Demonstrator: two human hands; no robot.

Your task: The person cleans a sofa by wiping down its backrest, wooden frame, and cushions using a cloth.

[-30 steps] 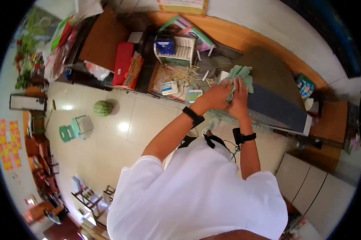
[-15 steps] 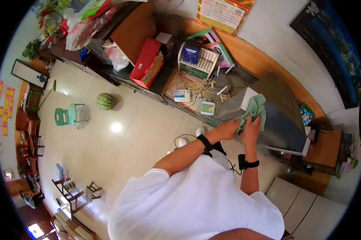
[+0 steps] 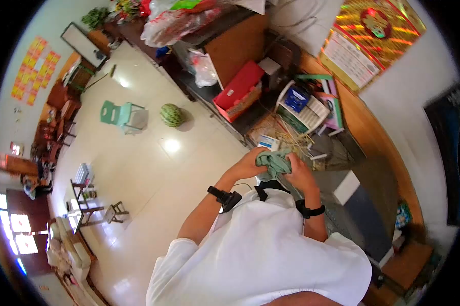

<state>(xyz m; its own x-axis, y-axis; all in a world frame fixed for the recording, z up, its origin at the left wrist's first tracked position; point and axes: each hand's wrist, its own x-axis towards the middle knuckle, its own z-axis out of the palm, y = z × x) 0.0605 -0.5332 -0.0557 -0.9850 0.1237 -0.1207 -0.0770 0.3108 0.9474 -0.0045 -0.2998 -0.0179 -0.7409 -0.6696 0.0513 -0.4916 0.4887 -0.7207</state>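
A green cloth [image 3: 274,162] is bunched up between my two hands, in front of my chest. My left hand [image 3: 250,164] is closed on its left end, and my right hand [image 3: 301,176] grips the right end. Just beyond the cloth, a white box-shaped device [image 3: 268,143] lies at the cabinet's front edge, partly covered by my hand. Tangled pale cables [image 3: 289,136] spread behind it. A white slatted rack [image 3: 311,113] with a blue box [image 3: 296,98] in it stands farther back.
A red box [image 3: 240,86] sits on the cabinet to the left of the rack. To the right is a dark grey slanted surface [image 3: 365,214]. On the tiled floor are a watermelon [image 3: 172,115], a green chair [image 3: 119,113] and a small wooden stool [image 3: 116,212].
My hands have moved left with the cloth, off the grey surface and nearer my body. The view has turned, so the room's things appear shifted. Both hands still hold the cloth.
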